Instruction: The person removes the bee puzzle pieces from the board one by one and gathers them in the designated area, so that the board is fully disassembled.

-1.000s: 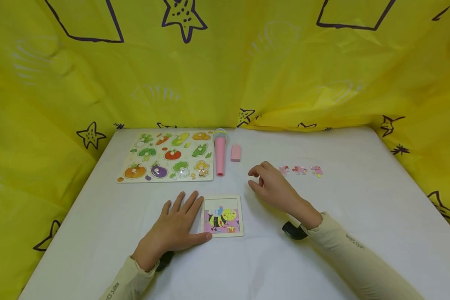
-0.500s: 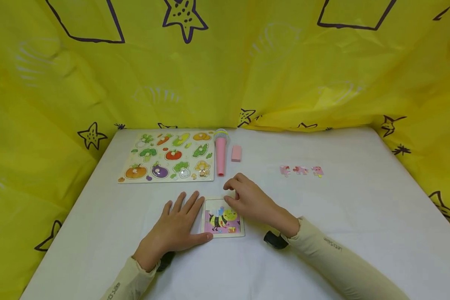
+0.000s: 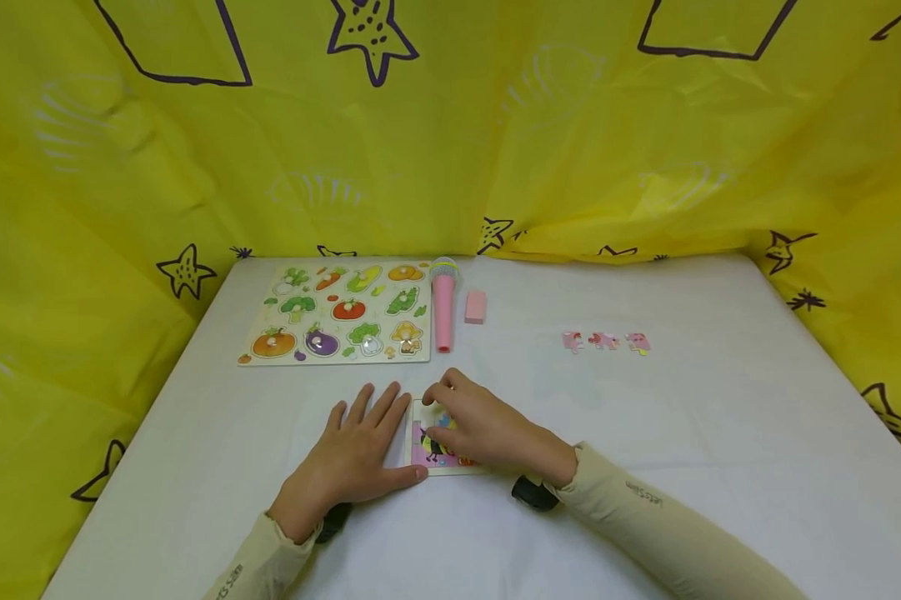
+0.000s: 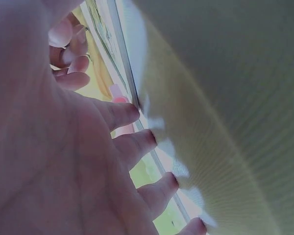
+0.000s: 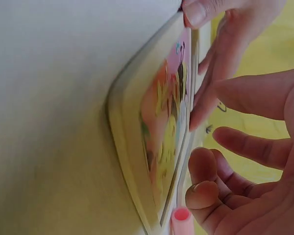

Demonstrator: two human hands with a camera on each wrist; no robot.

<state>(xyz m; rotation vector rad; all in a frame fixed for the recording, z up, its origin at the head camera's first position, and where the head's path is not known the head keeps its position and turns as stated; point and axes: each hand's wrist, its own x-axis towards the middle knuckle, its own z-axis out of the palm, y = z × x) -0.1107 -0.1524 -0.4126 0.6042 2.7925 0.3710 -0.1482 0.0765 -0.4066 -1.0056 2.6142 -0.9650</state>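
A small square tray puzzle point(image 3: 458, 472) with a bee picture lies on the white table between the hands. My left hand point(image 3: 356, 454) rests flat along its left side with the fingers spread, the thumb at the lower left corner. Over the puzzle's right part hovers my right hand point(image 3: 480, 425), hiding much of the picture. In the right wrist view its thumb point(image 5: 257, 93) and index finger stand apart with nothing between them, and the other fingers bend loosely. Three pink puzzle pieces point(image 3: 604, 342) lie in a row farther right.
A vegetable knob puzzle board point(image 3: 345, 312) lies at the back left. Beside it are a pink toy microphone point(image 3: 443, 312) and a pink block point(image 3: 476, 307). A yellow patterned curtain point(image 3: 450, 125) surrounds the table's back and sides.
My right hand has moved left and toward me, from near the loose pieces to over the bee puzzle. The left hand has stayed in place.
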